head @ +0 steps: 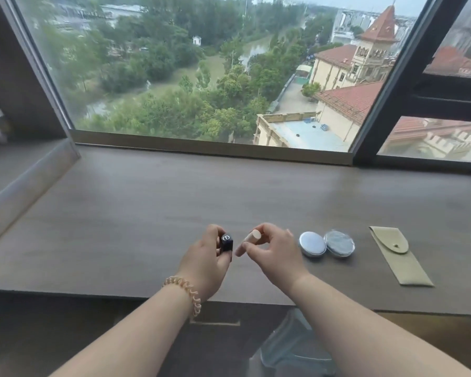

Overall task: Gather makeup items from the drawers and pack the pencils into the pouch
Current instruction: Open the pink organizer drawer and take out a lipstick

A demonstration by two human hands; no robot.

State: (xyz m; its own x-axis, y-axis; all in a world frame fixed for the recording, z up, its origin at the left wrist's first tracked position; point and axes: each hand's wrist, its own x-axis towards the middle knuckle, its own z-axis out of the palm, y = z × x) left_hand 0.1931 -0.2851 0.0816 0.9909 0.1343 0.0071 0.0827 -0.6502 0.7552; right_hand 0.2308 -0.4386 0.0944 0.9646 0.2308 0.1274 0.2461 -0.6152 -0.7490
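We are holding two small makeup sticks above the near edge of the surface (pixel 152 202), around its middle. The cream stick (pixel 252 238) looks light, rigid and smooth, so we judge it could slip; pinching it across the barrel near the middle seems safest. It is pale beige, round, with a flat end facing us. The black tube (pixel 226 242) seems stiff, glossy and light as well, squarish, with a round silver emblem on its top; gripping its flat sides should keep it steady. Our right hand (pixel 269 251) is closing its fingertips around the cream stick, and our left hand (pixel 204 261) is wrapping the black tube, a coiled bracelet (pixel 184 293) sitting on that wrist. Just right of the right hand, two round silver tins (pixel 326 244) are lying touching each other. Further toward the right edge, the olive pouch (pixel 399 254) is lying flat, its flap snapped shut; it looks soft and limp, so we expect it needs opening first.
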